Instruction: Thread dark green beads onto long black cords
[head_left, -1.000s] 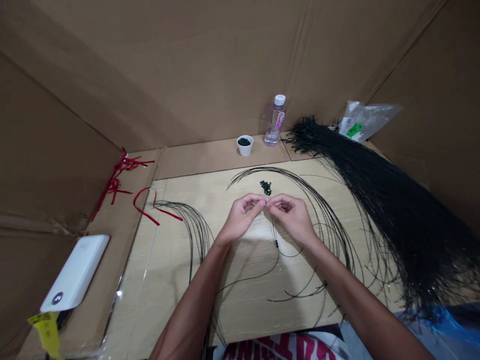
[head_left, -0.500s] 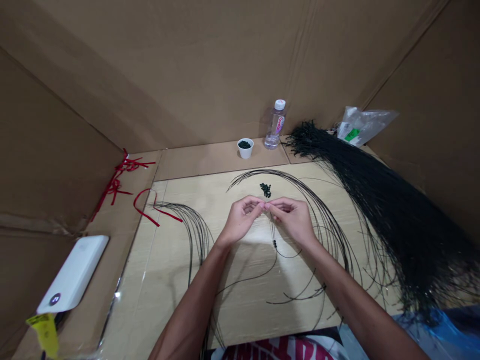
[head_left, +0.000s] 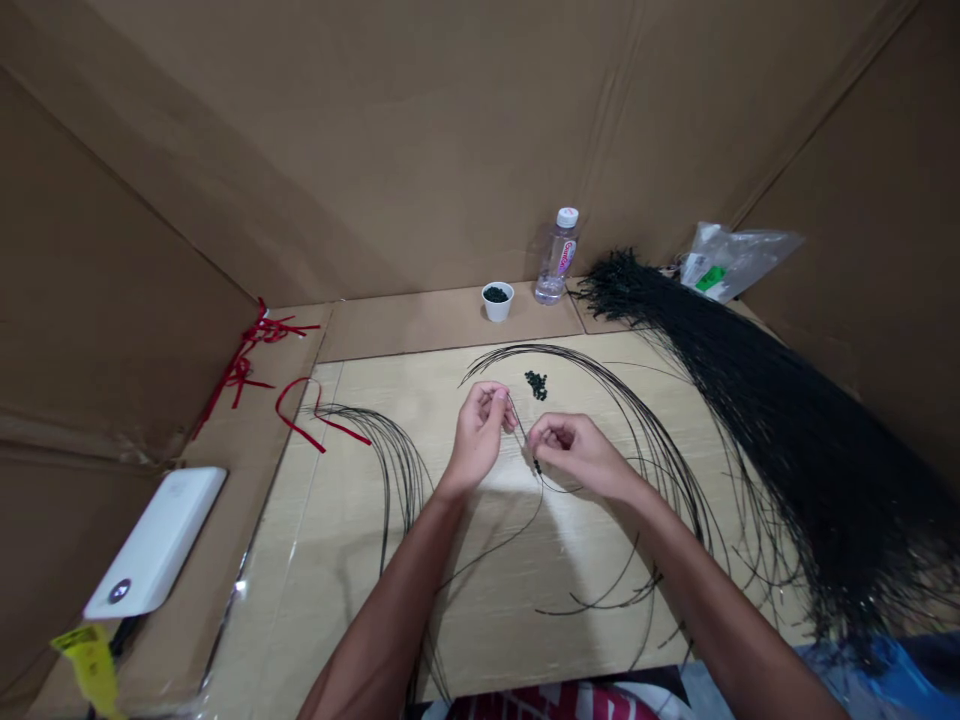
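Observation:
My left hand (head_left: 478, 435) pinches a thin black cord (head_left: 516, 425) between thumb and fingers above a pale wooden board (head_left: 420, 385). My right hand (head_left: 574, 452) grips the same cord low down, with a small dark bead (head_left: 537, 466) at its fingertips. Just beyond the hands lies a small pile of dark beads (head_left: 536, 385). Long black cords (head_left: 397, 460) curve across the board on both sides of my hands. A thick bunch of black cords (head_left: 765, 430) spreads along the right side.
A white cup of dark beads (head_left: 497, 301) and a water bottle (head_left: 557, 257) stand at the back. A plastic bag (head_left: 731, 262) lies back right, red ribbons (head_left: 259, 345) lie left, and a white power bank (head_left: 155, 530) sits front left. Cardboard walls surround the area.
My fingertips have parted from touching. My left hand has risen and drawn back to the left, and my right hand has shifted lower. The bead on the cord has moved up toward my right hand.

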